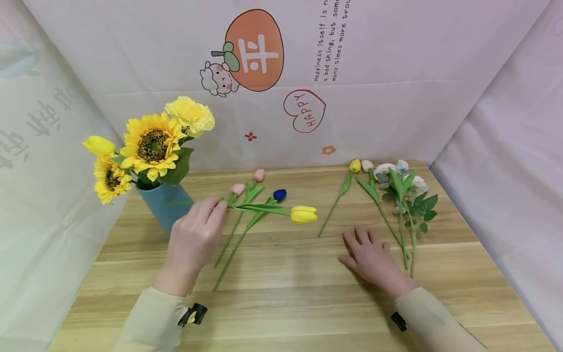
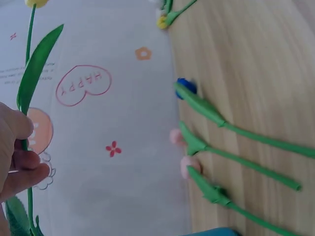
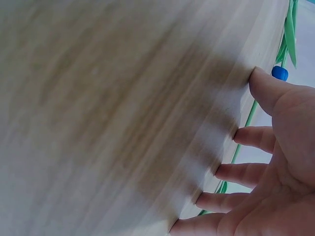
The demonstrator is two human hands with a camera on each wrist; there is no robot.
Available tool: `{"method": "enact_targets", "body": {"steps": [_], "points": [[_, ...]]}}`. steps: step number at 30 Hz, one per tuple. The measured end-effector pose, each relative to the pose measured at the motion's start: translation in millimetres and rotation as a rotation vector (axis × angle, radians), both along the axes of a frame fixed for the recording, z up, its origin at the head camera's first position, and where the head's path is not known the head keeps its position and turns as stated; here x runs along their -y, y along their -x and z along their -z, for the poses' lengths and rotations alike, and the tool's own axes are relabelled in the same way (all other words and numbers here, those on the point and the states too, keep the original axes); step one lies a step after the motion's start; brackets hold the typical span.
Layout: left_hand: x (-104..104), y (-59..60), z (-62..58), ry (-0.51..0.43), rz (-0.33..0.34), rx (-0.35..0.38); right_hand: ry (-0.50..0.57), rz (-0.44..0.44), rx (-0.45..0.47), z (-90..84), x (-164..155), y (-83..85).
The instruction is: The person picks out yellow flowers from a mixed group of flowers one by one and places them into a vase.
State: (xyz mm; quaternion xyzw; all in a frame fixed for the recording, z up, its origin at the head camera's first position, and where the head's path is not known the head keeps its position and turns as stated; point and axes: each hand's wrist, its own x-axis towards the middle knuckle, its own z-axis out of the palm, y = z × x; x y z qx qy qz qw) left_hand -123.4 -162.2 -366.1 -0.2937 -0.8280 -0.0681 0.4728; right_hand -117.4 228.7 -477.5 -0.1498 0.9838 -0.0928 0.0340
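My left hand pinches the green stem of a yellow tulip beside the blue vase. The tulip lies nearly level in the air, its bloom to the right and its stem end toward the vase. In the left wrist view, thumb and fingers close on the stem below a long leaf. Sunflowers, a yellow carnation-like flower and another yellow tulip stand in the vase. My right hand rests on the table with spread fingers, its fingertips touching the wood.
Two pink tulips and a blue tulip lie mid-table, under the held one. Further right lie a yellow tulip, a white tulip, a light blue tulip and white leafy flowers. Printed cloth hangs behind.
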Motion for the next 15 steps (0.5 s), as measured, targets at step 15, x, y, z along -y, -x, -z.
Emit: {"method": "enact_targets", "body": {"steps": [15], "points": [[13.6,7.1,-20.1,-0.1,0.046,-0.062,-0.007,-0.003,-0.005,0.5,-0.4,0.4]]}}
